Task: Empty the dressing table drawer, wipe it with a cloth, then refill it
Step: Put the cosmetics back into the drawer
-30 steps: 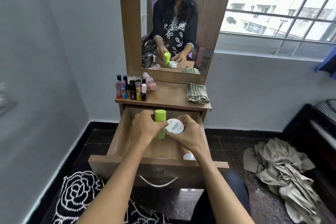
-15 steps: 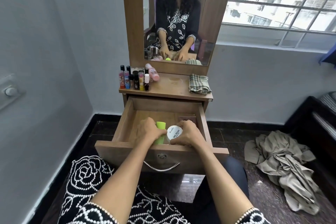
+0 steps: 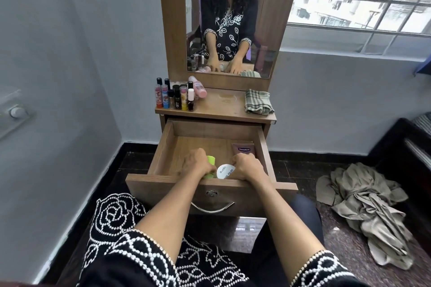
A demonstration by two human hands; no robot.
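Both hands are down inside the open drawer (image 3: 163,147), at its near end just behind the front panel.

Left hand (image 3: 197,163): fingers curled round a green bottle (image 3: 210,161). The bottle's top shows past the knuckles, on the hand's far side and towards the other hand; its base is hidden by the drawer front. Its long axis runs roughly upright, tilted a little away from the person. Whether the base touches the drawer floor cannot be told.

Right hand (image 3: 248,166): fingers curled over the rim of a white round jar (image 3: 225,171), which lies on that hand's inner side, between the two hands. The jar's flat lid faces up and towards the camera. It sits just beside the green bottle; contact between them cannot be confirmed.

A purple tube (image 3: 243,150) lies flat beyond the right hand, against the drawer's right wall, its long axis running front to back.

Judgement: refilling is under way. Both items appear to be at the point of being set down; each hand would need only to let go and lift clear.

Both forearms reach forward, close to parallel, wrists bent down over the drawer front. More bottles (image 3: 175,98) and a folded cloth (image 3: 257,101) stand on the surface beyond the hands.
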